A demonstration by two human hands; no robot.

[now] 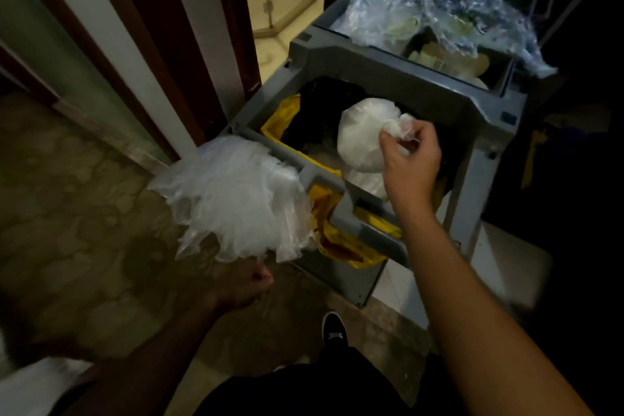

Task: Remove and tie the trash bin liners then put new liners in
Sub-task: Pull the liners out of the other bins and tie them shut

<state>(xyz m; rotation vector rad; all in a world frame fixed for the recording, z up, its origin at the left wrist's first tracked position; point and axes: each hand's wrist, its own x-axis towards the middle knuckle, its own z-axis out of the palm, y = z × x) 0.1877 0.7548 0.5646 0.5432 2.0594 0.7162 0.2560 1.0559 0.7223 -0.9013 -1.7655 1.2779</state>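
A grey housekeeping cart (337,56) stands beside a dark wooden door frame (158,27) on patterned carpet (67,213), pale tiled floor (287,10) beyond, a black shoe (334,331) below.

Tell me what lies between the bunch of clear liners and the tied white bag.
Head view: the cart's grey rim bar, with the yellow bag folded over it, separates the clear liners from the tied white bag.

My left grip (248,284) and right grip (410,159) are bare, the forearms too. Lower down I see black clothing (304,388) over my legs and one black shoe (334,329) with a pale sole edge.
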